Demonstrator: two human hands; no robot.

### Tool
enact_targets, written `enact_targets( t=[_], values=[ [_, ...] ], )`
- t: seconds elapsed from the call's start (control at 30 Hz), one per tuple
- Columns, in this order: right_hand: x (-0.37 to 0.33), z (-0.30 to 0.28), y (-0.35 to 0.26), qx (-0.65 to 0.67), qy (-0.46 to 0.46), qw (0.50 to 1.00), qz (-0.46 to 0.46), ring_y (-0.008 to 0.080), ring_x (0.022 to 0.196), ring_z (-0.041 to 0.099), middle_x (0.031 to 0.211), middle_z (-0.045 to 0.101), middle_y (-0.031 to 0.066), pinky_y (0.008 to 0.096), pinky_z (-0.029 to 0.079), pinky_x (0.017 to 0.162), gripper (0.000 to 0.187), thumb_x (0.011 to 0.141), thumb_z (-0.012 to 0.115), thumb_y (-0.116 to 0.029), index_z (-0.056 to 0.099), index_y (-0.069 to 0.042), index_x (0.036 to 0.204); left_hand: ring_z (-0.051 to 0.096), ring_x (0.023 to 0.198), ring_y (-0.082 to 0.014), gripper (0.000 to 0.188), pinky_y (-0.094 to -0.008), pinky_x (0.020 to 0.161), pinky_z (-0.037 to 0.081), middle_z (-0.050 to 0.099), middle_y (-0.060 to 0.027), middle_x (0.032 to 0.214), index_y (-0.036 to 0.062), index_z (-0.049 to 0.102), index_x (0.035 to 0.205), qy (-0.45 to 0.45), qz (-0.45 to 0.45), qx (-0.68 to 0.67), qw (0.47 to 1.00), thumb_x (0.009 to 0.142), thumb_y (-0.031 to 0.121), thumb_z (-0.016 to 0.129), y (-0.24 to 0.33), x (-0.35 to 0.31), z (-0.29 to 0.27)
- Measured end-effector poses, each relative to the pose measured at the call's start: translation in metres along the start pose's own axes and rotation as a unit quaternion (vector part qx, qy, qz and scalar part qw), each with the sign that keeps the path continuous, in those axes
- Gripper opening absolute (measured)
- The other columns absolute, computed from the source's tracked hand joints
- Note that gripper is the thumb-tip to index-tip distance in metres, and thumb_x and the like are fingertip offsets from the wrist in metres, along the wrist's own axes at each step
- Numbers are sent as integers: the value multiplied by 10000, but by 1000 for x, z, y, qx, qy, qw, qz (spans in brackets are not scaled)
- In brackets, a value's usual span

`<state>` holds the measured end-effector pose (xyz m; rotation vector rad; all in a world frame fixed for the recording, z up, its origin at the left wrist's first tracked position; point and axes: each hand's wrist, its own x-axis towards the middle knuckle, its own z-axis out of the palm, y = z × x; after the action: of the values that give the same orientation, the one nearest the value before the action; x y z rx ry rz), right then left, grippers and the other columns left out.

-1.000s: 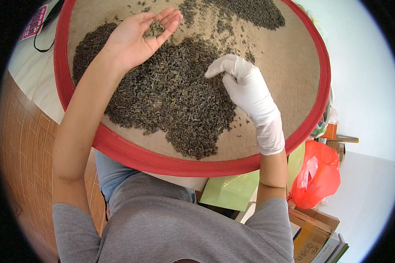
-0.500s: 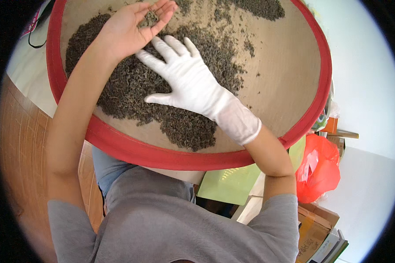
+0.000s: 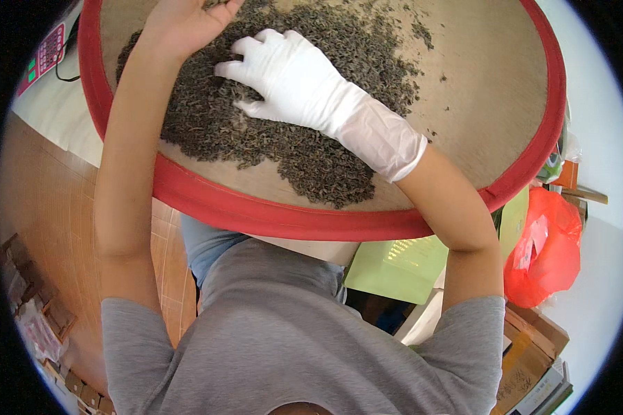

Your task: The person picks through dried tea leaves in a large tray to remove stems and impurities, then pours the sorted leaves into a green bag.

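Dark, curled dried tea leaves (image 3: 325,166) lie in a wide layer on a round tan tray with a red cloth rim (image 3: 284,223). My bare left hand (image 3: 187,26) is cupped palm up over the far left of the layer, with a small bit of the leaves in its palm. The upper picture edge cuts off part of its fingers. My right hand (image 3: 284,79), in a white glove, rests palm down on the leaves, its fingers bent and spread apart, the tips among the leaves.
A pink device with buttons (image 3: 48,52) and a black cord sits left of the tray. Below the tray's right side are a green bag (image 3: 398,270), a red plastic bag (image 3: 547,249) and cardboard boxes (image 3: 526,353). A white wall rises at the right.
My right hand's fingers were stretched out near the left hand; now they are bent into the leaves. My left hand has moved up and partly out of the picture. The whole view has shifted.
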<state>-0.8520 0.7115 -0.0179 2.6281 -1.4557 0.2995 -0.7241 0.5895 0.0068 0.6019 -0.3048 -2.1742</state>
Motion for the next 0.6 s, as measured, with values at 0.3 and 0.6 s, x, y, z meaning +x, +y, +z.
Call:
enact_targets(
  t=[0.3,0.6],
  values=[
    [-19,-80,48,402,17,872,280,170,834,585,874,634,48,305,484,747,188,813,643,-218,677,-85,943,591,890,-203,185,-284,809,547,559,-128,970,-63,466,1090,-1,-20,3,1000,972,72,421,2,12,-10],
    [-31,-110,64,492,-20,771,404,117,876,590,916,651,27,266,474,807,287,914,601,-323,667,-71,1034,576,895,-185,216,-273,822,539,539,-118,983,-66,480,1068,2,-5,43,999,1000,97,355,-4,5,2]
  ],
)
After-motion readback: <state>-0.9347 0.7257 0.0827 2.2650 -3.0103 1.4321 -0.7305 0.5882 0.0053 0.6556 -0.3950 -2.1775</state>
